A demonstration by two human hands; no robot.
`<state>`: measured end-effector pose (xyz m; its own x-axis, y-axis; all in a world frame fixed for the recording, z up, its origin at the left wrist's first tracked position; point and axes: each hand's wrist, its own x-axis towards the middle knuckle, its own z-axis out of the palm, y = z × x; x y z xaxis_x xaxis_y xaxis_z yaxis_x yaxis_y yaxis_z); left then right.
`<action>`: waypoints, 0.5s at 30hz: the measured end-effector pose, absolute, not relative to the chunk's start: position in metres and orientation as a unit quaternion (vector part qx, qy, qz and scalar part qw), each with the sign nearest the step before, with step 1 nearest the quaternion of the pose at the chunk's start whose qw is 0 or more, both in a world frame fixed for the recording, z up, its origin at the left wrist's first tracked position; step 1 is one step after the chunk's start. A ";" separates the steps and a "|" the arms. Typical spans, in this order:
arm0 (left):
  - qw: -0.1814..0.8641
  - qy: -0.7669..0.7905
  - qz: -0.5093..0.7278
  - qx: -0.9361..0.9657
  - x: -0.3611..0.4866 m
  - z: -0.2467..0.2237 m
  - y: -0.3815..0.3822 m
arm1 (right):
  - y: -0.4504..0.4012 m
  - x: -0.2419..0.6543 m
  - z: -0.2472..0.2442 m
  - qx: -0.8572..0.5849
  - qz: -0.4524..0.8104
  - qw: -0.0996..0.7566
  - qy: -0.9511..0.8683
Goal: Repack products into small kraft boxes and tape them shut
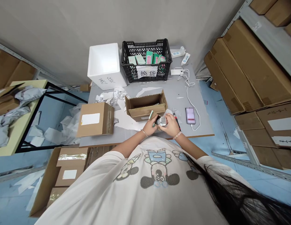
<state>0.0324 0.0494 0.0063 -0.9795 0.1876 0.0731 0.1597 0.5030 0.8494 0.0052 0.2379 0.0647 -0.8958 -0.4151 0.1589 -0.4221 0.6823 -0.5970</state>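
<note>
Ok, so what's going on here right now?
A person's left hand and right hand hold a shiny silver object over a gray table, beside an open cardboard box. The left hand also grips a slim green-and-white item. Farther back stand a black plastic crate of green boxes and a white foam box.

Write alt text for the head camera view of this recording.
The left hand and right hand hold a silver object over a grey table, beside an open cardboard box. Behind stand a black plastic crate of green-and-white boxes and a white foam box.
</note>
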 end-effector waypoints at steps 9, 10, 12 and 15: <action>0.012 0.873 0.486 0.037 0.039 0.005 0.051 | 0.213 0.003 0.055 0.180 0.211 -0.055 -0.959; 0.010 0.870 0.492 0.040 0.041 0.004 0.052 | 0.211 0.003 0.054 0.173 0.199 -0.059 -0.963; 0.008 0.860 0.508 0.049 0.043 0.002 0.054 | 0.209 0.000 0.053 0.157 0.181 -0.064 -0.969; 0.009 0.847 0.530 0.047 0.045 -0.001 0.056 | 0.211 -0.005 0.046 0.164 0.211 -0.060 -0.962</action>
<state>0.0449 0.0555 -0.0009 -0.9954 0.0889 0.0349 0.0702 0.4345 0.8979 -0.0050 0.2107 0.0461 -0.9388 -0.3413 -0.0459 -0.2908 0.8571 -0.4252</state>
